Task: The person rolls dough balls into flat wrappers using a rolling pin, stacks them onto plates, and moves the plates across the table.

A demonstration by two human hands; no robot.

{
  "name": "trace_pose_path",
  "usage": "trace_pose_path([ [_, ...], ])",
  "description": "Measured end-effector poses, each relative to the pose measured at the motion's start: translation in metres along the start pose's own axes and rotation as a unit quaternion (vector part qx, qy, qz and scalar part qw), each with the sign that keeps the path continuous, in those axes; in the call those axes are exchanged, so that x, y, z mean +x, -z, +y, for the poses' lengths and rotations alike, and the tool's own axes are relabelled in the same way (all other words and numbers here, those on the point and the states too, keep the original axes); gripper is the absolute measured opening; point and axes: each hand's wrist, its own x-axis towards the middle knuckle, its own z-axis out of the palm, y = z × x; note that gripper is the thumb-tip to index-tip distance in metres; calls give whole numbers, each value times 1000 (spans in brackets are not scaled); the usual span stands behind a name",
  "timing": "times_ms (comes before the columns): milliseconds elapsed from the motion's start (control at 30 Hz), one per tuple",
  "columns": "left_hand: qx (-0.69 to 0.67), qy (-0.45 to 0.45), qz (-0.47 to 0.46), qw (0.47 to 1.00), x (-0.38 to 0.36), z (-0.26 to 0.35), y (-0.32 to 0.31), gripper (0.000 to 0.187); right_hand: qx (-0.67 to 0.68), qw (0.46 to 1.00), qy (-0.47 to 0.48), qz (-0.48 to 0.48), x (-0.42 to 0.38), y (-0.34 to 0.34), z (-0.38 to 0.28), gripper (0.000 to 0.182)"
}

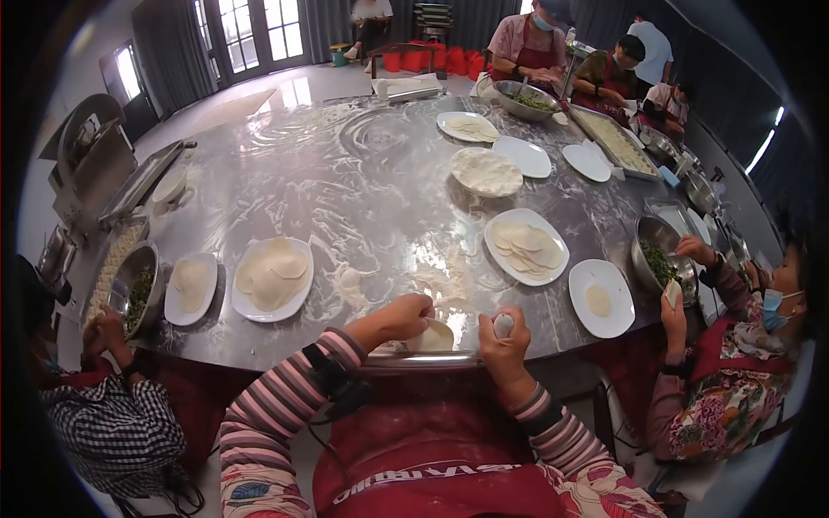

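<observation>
At the table's near edge, my left hand (401, 319) is closed with its fingers pinching the rim of a round dough wrapper (434, 337), which lies on the floured metal. Just to the right, my right hand (505, 344) is wrapped round what looks like a small rolling pin (503, 325); only its pale rounded end shows above the fist. Beyond my hands, loose flour (445, 281) is scattered on the tabletop. A white plate (302, 298) of stacked wrappers sits ahead to the left, and another plate (553, 271) of wrappers ahead to the right.
A person on the left works by a bowl (155, 298) of green filling. On the right a person holds a dumpling (673, 293) beside another filling bowl (643, 233). Farther off are a dish heaped with flour (486, 171), plates, and a tray of dumplings (617, 142).
</observation>
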Motion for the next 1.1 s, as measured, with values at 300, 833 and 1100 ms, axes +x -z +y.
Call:
trace_pose_path([
  [300, -27, 26, 29, 999, -6, 6, 2, 17, -35, 998, 45, 14, 50, -49, 26, 22],
  [833, -434, -8, -25, 901, 137, 99, 18, 32, 32, 998, 45, -21, -3, 13, -5, 21],
  [1100, -296, 90, 108, 945, 87, 26, 60, 35, 44, 998, 34, -36, -7, 17, -3, 26],
])
